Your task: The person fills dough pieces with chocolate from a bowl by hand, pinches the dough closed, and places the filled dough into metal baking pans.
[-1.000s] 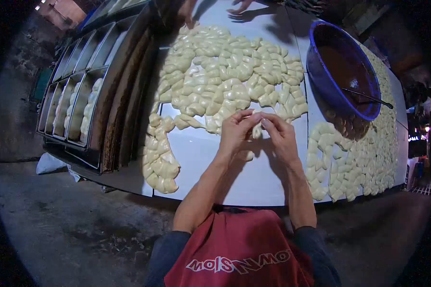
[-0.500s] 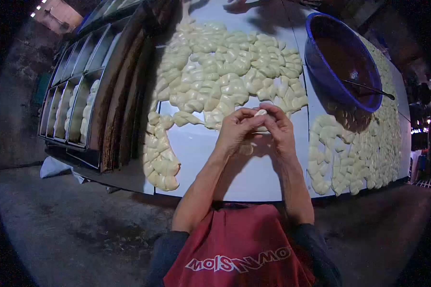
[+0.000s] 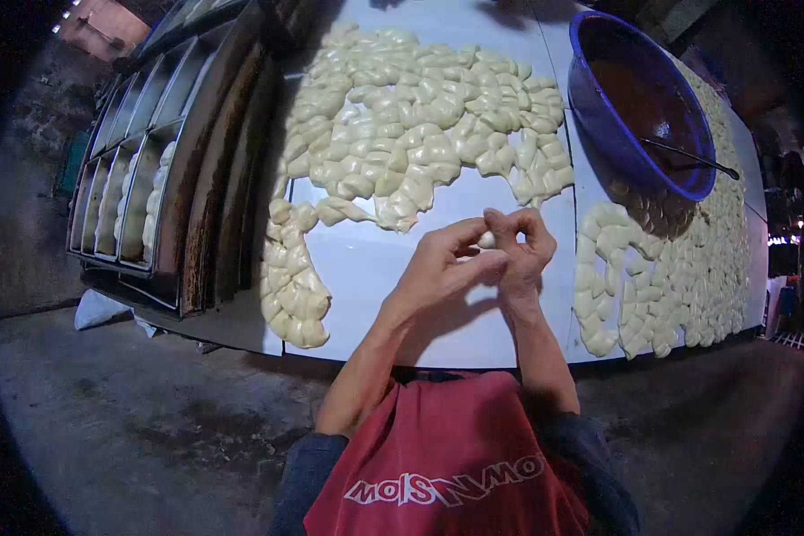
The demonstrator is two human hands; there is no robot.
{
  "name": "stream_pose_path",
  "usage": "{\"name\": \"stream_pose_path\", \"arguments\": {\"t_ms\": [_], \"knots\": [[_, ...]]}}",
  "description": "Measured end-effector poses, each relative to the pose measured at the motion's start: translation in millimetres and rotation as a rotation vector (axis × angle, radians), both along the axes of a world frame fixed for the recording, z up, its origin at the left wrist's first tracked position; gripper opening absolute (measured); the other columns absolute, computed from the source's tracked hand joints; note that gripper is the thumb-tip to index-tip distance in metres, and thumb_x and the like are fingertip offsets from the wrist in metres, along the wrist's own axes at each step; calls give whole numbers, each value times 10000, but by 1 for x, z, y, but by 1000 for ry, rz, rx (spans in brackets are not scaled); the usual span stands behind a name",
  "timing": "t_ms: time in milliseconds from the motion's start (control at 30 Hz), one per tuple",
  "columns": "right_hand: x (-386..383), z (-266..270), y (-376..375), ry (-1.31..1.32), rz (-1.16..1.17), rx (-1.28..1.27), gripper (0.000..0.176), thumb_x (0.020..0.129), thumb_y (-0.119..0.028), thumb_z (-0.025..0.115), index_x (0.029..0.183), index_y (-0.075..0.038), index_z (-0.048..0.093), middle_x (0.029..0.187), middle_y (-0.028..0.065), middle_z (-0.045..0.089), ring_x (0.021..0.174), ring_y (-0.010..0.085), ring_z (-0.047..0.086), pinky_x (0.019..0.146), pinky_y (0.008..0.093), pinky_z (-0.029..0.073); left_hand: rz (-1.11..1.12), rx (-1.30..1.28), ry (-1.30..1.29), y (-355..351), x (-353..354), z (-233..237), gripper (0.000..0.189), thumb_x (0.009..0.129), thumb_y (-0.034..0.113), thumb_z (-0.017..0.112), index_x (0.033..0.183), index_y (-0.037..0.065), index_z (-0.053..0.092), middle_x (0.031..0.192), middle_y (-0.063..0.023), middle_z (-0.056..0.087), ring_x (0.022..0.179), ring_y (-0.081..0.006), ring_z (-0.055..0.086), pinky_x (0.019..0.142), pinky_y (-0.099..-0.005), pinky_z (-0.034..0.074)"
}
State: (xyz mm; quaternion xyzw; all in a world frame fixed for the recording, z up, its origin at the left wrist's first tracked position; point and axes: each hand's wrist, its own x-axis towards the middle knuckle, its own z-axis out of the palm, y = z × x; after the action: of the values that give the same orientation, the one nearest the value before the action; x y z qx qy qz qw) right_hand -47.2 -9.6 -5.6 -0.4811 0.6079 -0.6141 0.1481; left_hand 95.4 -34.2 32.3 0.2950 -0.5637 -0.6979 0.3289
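My left hand (image 3: 445, 270) and my right hand (image 3: 522, 255) meet above the near part of the white table. Between their fingertips is a small pale lump of dough (image 3: 487, 239), mostly covered by the fingers. Both hands are closed around it, the thumbs and forefingers pinching. Just beyond them, a broad sheet of glossy, pale dough pieces (image 3: 411, 134) lies pressed together on the table. A narrower strip of dough pieces (image 3: 295, 290) lies to the left of my left hand.
At the upper right stands a blue basin (image 3: 585, 107) holding brown liquid and a dark-handled utensil (image 3: 692, 158). More dough pieces (image 3: 661, 295) spread beneath and beside it. On the left, metal trays with compartments (image 3: 152, 170), some holding dough, stand on edge. The table (image 3: 438, 344) ends near my body.
Both hands have drawn slightly toward my body, away from the dough sheet. Dough that showed below my fingers is no longer visible there. My view has shifted a little.
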Motion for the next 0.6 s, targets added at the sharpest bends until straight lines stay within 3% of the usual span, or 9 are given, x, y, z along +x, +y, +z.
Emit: {"name": "stream_pose_path", "arguments": {"t_ms": [100,133,200,267,300,400,433,533,600], "knots": [[1,14,-2,-168,104,289,395,894,-226,767,658,6,551,552,6,448,561,73,395,498,283,355,118,227,-26,-4,-1,-22,249,926,127,702,1120,-28,692,898,-58,697,715,-76,610,595,-216,476],[-5,6,-2,-102,138,394,354,943,-237,710,718,15,605,563,23,475,568,95,416,515,300,372,168,326,21,-4,-1,-21,206,932,131,699,1063,-27,718,838,-56,696,635,-60,586,531,-210,447],[-7,4,6,-231,223,451,251,950,-218,687,862,17,664,697,73,598,620,131,521,576,318,456,223,353,-11,-4,5,-24,207,915,127,714,1039,-39,718,822,-62,700,686,-97,634,586,-234,510],[2,30,18,2,264,290,208,937,-193,687,958,14,670,849,112,652,712,164,600,656,331,509,288,431,80,-4,9,-39,222,910,121,706,1058,-44,712,864,-79,708,736,-139,668,638,-272,554],[3,32,21,79,311,259,208,929,-183,690,996,13,670,913,125,665,754,177,627,691,334,527,261,341,-129,-7,15,-27,254,924,135,691,1092,-56,690,859,-95,694,703,-168,666,627,-287,556],[-4,27,29,224,478,254,260,900,-157,701,1092,13,661,1081,152,679,872,212,684,784,337,561,230,536,87,-1,13,-33,342,983,287,652,1074,-40,694,794,-20,663,661,-79,629,601,-213,513],[-3,36,30,44,471,367,241,895,-130,692,1083,20,676,1038,147,690,873,204,686,801,322,553,238,457,140,2,17,-32,475,1013,386,582,1257,-20,624,854,-34,665,702,-98,644,612,-219,506],[-7,30,25,-67,470,453,210,900,-108,669,1059,28,686,1009,140,696,860,187,683,776,305,545,436,333,-133,0,34,-26,540,1013,397,565,1416,42,507,1004,-72,669,773,-136,668,607,-231,503],[-9,20,22,52,558,655,213,903,-145,662,1041,14,698,994,166,694,865,270,688,785,345,529,474,213,-239,-5,59,-37,548,1004,355,580,1451,56,482,1216,-123,659,863,-169,690,619,-237,517]]}}
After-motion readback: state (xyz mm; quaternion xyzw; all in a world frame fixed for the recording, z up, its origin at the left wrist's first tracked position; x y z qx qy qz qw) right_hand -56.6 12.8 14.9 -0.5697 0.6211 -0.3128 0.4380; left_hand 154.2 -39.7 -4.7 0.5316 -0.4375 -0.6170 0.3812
